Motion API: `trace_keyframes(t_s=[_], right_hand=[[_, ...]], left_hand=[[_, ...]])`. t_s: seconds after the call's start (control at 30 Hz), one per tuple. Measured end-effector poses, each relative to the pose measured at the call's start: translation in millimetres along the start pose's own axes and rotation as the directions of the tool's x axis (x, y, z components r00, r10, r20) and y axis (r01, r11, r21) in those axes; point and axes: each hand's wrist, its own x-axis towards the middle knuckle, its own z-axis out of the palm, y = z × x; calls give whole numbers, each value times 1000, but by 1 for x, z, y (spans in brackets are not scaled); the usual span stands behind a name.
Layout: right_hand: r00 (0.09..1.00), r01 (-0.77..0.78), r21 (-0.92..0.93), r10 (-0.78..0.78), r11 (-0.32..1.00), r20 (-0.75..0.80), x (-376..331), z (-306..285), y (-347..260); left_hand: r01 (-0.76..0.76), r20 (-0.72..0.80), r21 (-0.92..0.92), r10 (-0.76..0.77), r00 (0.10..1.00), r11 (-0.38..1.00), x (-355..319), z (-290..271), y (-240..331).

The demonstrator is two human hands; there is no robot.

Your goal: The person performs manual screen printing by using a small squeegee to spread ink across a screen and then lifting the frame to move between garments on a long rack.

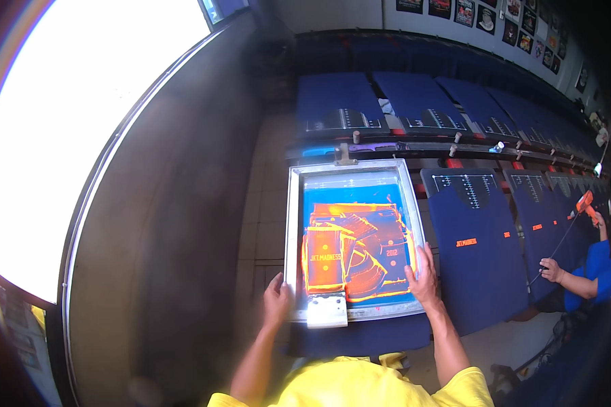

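Observation:
A screen printing frame [415, 227] with pale metal edges lies over a dark blue printing board, directly before me. Its blue mesh [377, 192] carries smeared bright orange ink [366, 275], thickest at the near left. My left hand [276, 298] grips the frame's left side near the close corner. On the opposite side, my right hand [424, 278] holds the edge, with its thumb on the inner side and fingers along the outside. A pale plate with bolts [327, 311] sits across the near edge. At the far edge a metal clamp [345, 154] meets the frame.
Dark blue printing boards [478, 271] stand in rows to the right and beyond a rail [428, 154]; some bear small orange prints. At the far right a person in a blue sleeve [594, 278] holds an orange gun-shaped tool [584, 201] with a cord. A bright opening lies left.

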Motion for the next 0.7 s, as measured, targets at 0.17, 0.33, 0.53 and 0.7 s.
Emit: trace_keyframes(t_s=[0.17, 0.33, 0.53, 0.7], right_hand=[[738, 174, 184, -252, 967, 626, -26, 12, -116], [608, 532, 93, -456, 842, 650, -40, 29, -157], [737, 433, 90, -410, 897, 537, -7, 55, -169], [792, 414, -19, -349, 910, 502, -9, 57, -184]], left_hand=[[-473, 13, 222, 482, 876, 853, -38, -15, -8], [-740, 398, 166, 642, 655, 652, -67, -30, -11], [-763, 490, 149, 624, 609, 629, -48, -17, 19], [-720, 483, 208, 570, 664, 662, -47, -19, 24]])
